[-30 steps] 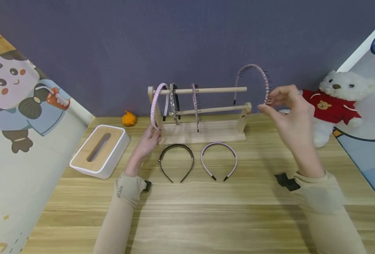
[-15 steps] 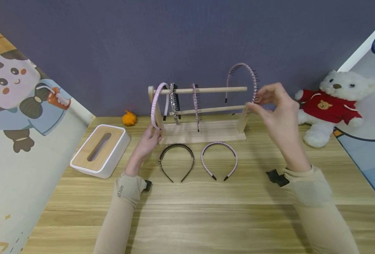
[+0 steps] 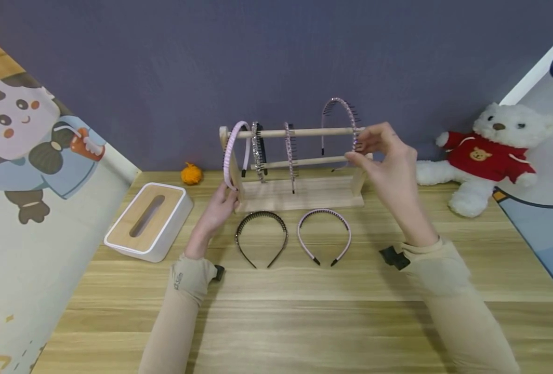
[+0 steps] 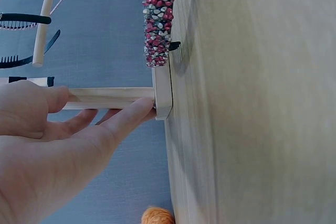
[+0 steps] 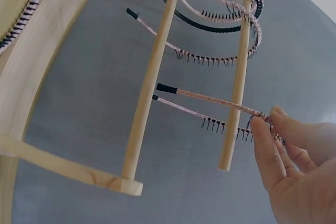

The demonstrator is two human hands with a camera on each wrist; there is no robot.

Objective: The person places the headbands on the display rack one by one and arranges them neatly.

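Observation:
My right hand [image 3: 391, 166] pinches one side of a pink toothed headband [image 3: 337, 99], whose arch stands above the right part of the upper rod of a wooden headband rack [image 3: 300, 195]. In the right wrist view, the headband's two legs [image 5: 210, 98] reach past the upper rod, with thumb and fingertips on its beaded band. At the rack's left end my left hand [image 3: 218, 210] grips the upright post [image 4: 110, 95], thumb on one side and fingers on the other. Farther left on the rods hang a striped pink headband [image 3: 229, 150], a glittery one [image 3: 257, 150] and a thin pink one [image 3: 289, 156].
In front of the rack lie a dark headband [image 3: 261, 214] and a pale pink headband [image 3: 324, 211]. A tissue box [image 3: 147, 223] and an orange yarn ball [image 3: 191, 174] are on the left. A white teddy bear [image 3: 484, 150] sits at the right; a wall rises behind.
My right hand has moved left with the pink headband, from beyond the rack's right end to over the upper rod. My left hand has stayed on the post.

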